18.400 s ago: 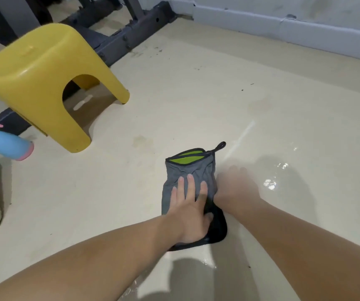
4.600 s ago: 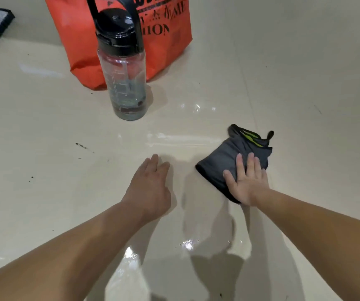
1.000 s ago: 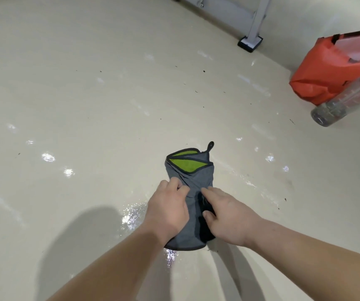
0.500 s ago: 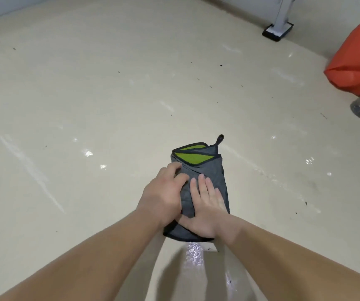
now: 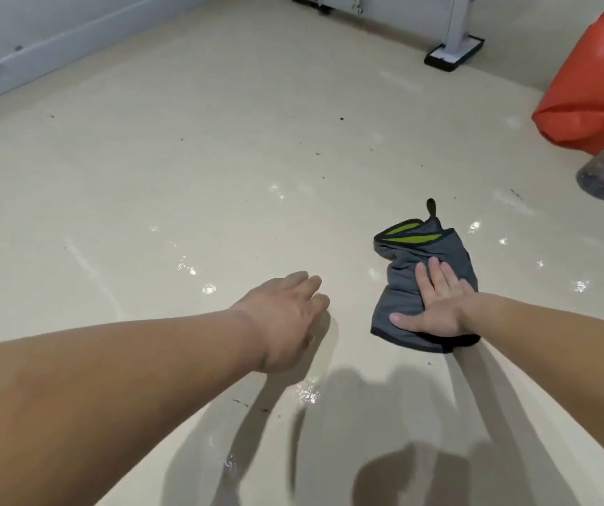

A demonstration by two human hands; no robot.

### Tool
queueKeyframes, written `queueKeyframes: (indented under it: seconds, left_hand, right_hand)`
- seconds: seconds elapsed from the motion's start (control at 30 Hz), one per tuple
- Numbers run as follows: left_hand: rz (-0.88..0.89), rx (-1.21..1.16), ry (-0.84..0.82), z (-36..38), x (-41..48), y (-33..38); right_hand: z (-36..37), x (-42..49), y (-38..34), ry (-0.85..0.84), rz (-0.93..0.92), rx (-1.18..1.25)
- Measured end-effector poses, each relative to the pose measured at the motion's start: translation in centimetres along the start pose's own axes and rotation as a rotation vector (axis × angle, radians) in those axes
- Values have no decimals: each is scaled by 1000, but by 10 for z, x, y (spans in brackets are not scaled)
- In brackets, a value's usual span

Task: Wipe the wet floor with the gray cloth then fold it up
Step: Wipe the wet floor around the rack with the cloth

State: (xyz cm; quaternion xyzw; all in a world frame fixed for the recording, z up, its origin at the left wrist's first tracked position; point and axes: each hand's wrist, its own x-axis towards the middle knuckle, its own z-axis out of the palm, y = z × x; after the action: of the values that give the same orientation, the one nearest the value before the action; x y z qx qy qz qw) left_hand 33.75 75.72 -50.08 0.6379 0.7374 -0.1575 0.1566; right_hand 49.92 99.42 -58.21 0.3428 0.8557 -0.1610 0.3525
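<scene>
Now | right hand (image 5: 435, 308) flat, fingers straight atop gray cloth (image 5: 402, 283) | left hand (image 5: 286, 315) loose, empty

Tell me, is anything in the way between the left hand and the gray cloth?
No. Only bare, shiny floor lies between the left hand and the gray cloth. The right hand lies flat on the cloth.

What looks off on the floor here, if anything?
Wet patches glint on the floor near the left hand, and dark specks dot it farther out. The gray cloth under the flat right hand lies rumpled, its green-trimmed end askew, not neatly folded.
</scene>
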Motion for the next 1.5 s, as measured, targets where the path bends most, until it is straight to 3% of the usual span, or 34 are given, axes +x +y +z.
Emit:
queueKeyframes:
  seconds: [0.17,0.33,0.47,0.6,0.7,0.8,0.97,1.1,1.27,1.4,1.5]
  left_hand:
    - [-78,-95,-82,-22,25,64]
    - [-147,-275,-30,-18,53,142]
    - [-82,-298,-44,-16,72,195]
    - [-41,-314,-37,-14,92,238]
    - [-2,-322,-16,-12,100,276]
    - [49,-380,11,-5,102,303]
    - [125,-464,57,5,99,326]
    - [175,-425,68,1,108,325]
    - [184,-432,85,-8,129,347]
    - [290,-461,56,-5,127,376]
    - [340,-473,-7,-1,119,391]
  right_hand:
    - [21,-1,65,163,-48,69]
    - [78,-36,95,401,-54,174]
    - [155,-96,117,544,-158,161]
    - [197,-131,171,554,-273,113]
    - [190,-134,214,574,-163,153]
    - [184,-136,246,452,55,276]
    - [208,-152,223,517,297,412]
    - [235,-182,202,513,257,375]
    - [241,-210,260,421,239,321]
    - [240,-218,329,293,505,449]
    - [266,-240,341,266,696,505]
